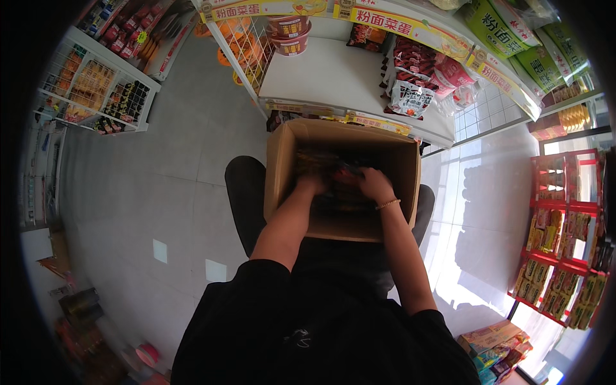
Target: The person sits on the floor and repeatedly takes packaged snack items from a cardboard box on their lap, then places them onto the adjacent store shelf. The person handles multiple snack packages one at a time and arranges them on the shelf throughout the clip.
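Observation:
An open cardboard box (pixel 342 232) stands between my knees, with dark snack packets (pixel 344 174) inside, dim and blurred. Both of my hands reach into it. My left hand (pixel 314 182) is at the packets on the left side, blurred by motion; whether it grips one cannot be told. My right hand (pixel 375 183), below a beaded bracelet on the wrist, has its fingers on a dark and red packet near the middle of the box. How firmly it holds the packet is not clear.
Just beyond the box is a white shelf (pixel 322 77) with instant noodle tubs (pixel 290 36) and upright packets (pixel 411 98). A wire divider (pixel 250 62) edges its left side. A red rack of packets (pixel 560 255) stands at right, cartons (pixel 495 339) at lower right.

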The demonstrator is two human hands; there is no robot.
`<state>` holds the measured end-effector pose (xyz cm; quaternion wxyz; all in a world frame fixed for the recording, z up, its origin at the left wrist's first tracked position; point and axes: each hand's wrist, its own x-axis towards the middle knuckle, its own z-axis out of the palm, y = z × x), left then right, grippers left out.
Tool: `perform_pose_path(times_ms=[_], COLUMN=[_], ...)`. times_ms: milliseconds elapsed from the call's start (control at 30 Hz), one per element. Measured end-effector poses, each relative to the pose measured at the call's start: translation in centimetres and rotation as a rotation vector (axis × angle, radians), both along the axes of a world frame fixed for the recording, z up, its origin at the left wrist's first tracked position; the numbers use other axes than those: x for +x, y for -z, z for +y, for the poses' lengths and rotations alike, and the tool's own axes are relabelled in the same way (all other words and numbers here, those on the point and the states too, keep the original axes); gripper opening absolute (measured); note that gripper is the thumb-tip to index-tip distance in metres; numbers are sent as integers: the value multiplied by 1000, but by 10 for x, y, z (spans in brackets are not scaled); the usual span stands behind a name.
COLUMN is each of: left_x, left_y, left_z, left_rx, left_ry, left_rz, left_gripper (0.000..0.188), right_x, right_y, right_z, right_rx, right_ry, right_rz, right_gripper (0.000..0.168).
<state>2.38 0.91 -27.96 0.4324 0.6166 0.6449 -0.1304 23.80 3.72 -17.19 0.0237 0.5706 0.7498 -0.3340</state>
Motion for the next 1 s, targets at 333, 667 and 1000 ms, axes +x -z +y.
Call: perform_pose_path(times_ms=[333,667,1000], left_x=[14,17,20], left_y=[13,14,-13], left_z=[-10,-13,3], left_rx=[-5,139,-203], left_ry=[8,136,200], left_rz=[257,221,154], left_gripper=[72,72,71], right_x=[0,-33,-87], right_y=[4,7,67], right_z=[-4,15,8], right_rx=[-14,109,26], right_ry=[43,-194,-354], right_rz=[36,6,-65], right_gripper=[33,33,28])
